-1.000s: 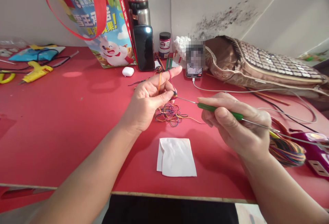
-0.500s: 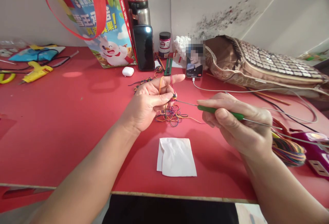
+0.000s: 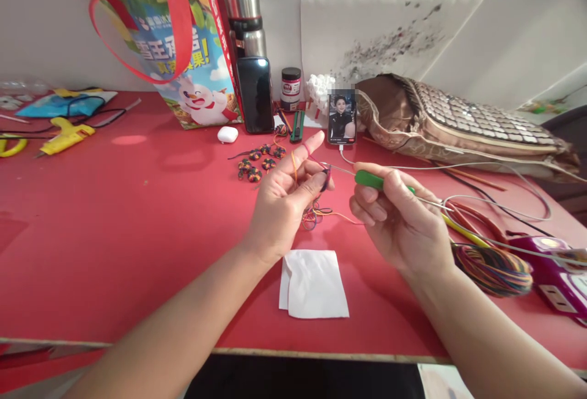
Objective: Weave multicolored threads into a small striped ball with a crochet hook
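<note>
My left hand (image 3: 287, 206) pinches a small dark piece of crochet work (image 3: 326, 179) between thumb and fingers. Its index finger points out, with orange and magenta yarn (image 3: 294, 164) looped over it. In my right hand (image 3: 406, 215) is a crochet hook (image 3: 369, 179) with a green handle, held like a pen. The hook's thin metal shaft reaches left to the crochet work, its tip close to the yarn. Beneath the hands lies a loose tangle of multicoloured yarn (image 3: 313, 217). Several dark, orange-flecked crocheted pieces (image 3: 254, 174) rest beyond my left hand.
A folded white tissue (image 3: 317, 284) lies near the table's front edge. At right are a wound yarn bundle (image 3: 493, 269) and a purple power strip (image 3: 553, 270). Behind stand a shopping bag (image 3: 197, 63), a dark phone (image 3: 255, 96), a lit phone (image 3: 342, 119) and a sequinned bag (image 3: 458, 112). A yellow glue gun (image 3: 66, 136) lies left.
My left hand has shifted right, uncovering more crocheted pieces. My right hand has turned and moved slightly left, bringing the hook's tip higher at the work. The view has tilted slightly upward.
</note>
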### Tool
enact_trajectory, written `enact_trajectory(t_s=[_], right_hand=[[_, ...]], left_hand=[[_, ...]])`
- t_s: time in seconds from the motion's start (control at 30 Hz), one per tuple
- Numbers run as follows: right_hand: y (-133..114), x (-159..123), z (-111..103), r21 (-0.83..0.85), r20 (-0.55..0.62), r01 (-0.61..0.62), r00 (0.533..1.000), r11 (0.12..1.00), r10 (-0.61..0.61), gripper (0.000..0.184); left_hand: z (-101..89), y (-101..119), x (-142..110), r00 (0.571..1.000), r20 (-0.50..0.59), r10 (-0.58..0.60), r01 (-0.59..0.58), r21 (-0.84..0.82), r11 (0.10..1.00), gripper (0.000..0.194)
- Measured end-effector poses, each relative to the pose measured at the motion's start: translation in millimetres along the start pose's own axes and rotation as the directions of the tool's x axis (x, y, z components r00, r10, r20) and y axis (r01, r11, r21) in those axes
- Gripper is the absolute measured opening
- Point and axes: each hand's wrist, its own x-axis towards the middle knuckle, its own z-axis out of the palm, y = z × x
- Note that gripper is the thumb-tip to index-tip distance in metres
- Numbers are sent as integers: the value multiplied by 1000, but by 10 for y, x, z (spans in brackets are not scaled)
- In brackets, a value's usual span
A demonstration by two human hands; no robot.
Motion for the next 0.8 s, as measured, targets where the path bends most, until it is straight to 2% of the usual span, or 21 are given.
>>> enact_trajectory(t_s=[0.13,0.33,0.47,0.63,0.8], right_hand=[[16,8,40,56,-33,-25,999,998,27,21],[-1,40,6,75,17,-66,998,995,65,24],[-8,53,-12,66,25,-82,996,994,80,22],[1,43,7,68,26,-90,996,994,88,23],[11,9,54,63,-34,-34,999,997,36,20]], left_hand=[[9,-25,-6,999,-17,32,-32,4,999,42],[-45,-8,11,998,32,55,-58,74,996,38],[-49,-23,31,997,16,69,-71,88,994,33],[-49,-23,39,998,-5,68,-67,106,992,43],[-43,18,35,999,-28,39,-36,106,994,50]])
